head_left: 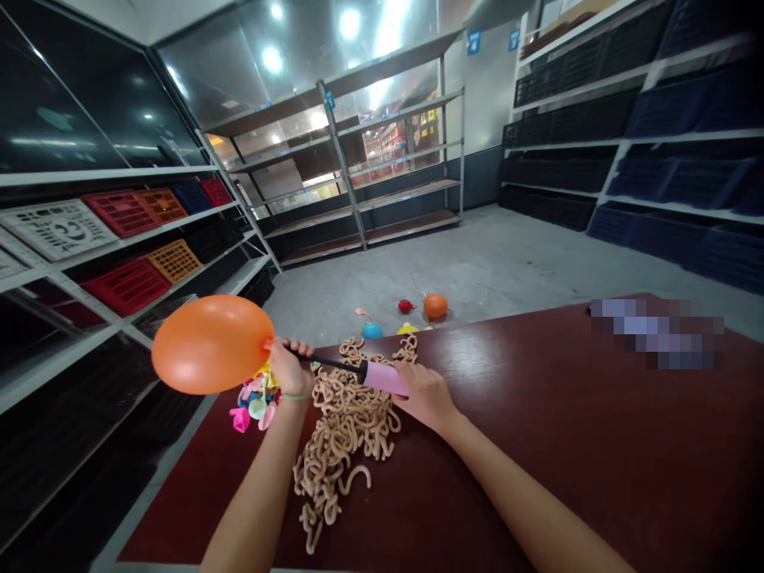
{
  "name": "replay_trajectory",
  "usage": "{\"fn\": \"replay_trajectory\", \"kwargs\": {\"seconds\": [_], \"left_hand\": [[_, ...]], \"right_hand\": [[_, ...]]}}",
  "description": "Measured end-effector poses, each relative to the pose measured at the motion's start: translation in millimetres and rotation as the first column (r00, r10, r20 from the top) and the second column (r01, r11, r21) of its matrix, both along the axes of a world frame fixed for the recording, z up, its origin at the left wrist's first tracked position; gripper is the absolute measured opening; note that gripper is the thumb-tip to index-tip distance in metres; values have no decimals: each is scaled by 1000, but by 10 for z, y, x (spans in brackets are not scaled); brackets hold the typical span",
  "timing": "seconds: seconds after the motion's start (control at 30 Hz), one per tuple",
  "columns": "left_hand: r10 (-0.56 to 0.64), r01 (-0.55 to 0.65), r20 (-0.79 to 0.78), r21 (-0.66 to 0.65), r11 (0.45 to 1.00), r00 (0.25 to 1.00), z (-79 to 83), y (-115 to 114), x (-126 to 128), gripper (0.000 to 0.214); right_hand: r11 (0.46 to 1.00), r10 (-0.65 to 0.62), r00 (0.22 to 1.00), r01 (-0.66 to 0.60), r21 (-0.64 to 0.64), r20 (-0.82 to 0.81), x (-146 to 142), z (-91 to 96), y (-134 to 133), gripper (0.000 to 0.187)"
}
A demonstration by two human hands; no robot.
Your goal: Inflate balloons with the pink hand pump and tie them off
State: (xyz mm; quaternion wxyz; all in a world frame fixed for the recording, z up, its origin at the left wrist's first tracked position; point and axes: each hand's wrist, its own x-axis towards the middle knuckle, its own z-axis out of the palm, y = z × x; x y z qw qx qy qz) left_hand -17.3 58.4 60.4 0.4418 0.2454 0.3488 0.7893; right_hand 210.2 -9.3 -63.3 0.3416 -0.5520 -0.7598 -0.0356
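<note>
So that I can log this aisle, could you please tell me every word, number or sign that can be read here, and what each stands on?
"4" on a blue sign on the far wall.
A second blue sign beside it and a small blue tag on a shelf post are too small to read.

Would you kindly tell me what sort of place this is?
It looks like a warehouse or stockroom: metal shelving units line the walls, plastic crates sit on the racks, and the floor is concrete.
</note>
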Motion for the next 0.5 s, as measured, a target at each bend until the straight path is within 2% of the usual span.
{"fn": "replay_trajectory", "kwargs": {"seconds": [0.07, 0.13, 0.23, 0.3, 0.33, 0.4, 0.5], "left_hand": [[62, -62, 21, 20, 998, 998, 46, 43, 132, 24], [95, -96, 45, 20, 995, 994, -8, 43, 441, 25], [-9, 10, -13, 9, 1000, 1000, -204, -37, 949, 27], [-72, 73, -51, 9, 997, 996, -331, -97, 1106, 29], [-93, 93, -54, 1, 996, 994, -372, -115, 1098, 31], [-119, 118, -34, -36, 992, 992, -381, -118, 917, 32], [-136, 134, -11, -78, 988, 991, -187, -60, 425, 29]], "right_hand": [[1000, -12, 999, 12, -13, -43, 5, -8, 10, 46], [998, -56, 996, 55, -24, -69, 27, -5, 14, 47], [995, -101, 990, 99, -22, -97, 76, 10, 3, 50], [995, -104, 990, 103, -15, -95, 96, 17, -14, 52], [995, -100, 992, 99, -13, -81, 96, 17, -24, 51], [996, -83, 996, 83, -12, -35, 79, 8, -38, 48], [999, -38, 999, 38, 7, 20, 29, -23, -36, 45]]}}
